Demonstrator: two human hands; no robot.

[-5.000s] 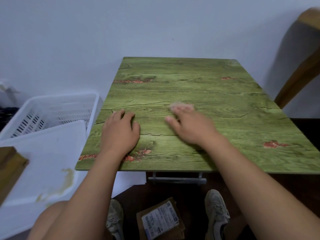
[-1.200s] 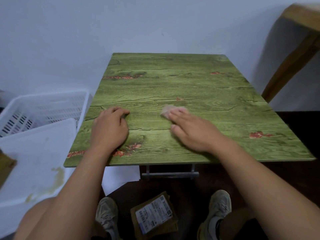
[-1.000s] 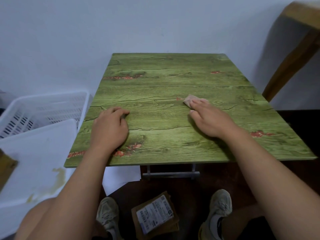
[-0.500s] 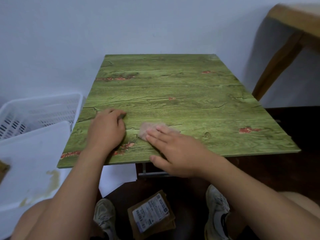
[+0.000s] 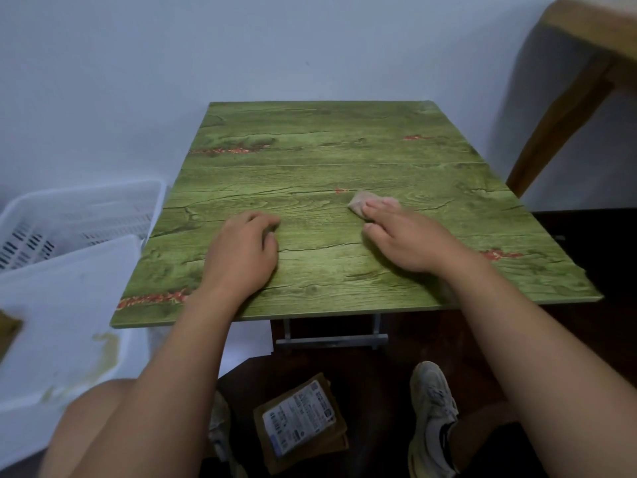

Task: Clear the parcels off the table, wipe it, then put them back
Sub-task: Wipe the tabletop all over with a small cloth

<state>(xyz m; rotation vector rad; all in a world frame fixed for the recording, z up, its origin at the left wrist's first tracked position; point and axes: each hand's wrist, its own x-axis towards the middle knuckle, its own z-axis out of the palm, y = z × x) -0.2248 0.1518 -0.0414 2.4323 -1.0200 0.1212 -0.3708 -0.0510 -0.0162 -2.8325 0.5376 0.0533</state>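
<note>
Right hand (image 5: pixel 410 241) presses flat, fingers straight, on the small pinkish wiping cloth (image 5: pixel 358 204) mid green wood-grain table (image 5: pixel 310 150), left hand (image 5: pixel 241 257) resting loosely curled, holding nothing; risk: brown labelled parcel (image 5: pixel 300 422) lying between the feet gets trodden

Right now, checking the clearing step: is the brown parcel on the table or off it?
Off. The brown parcel lies label-up on the dark floor between the person's shoes, below the green table.
</note>
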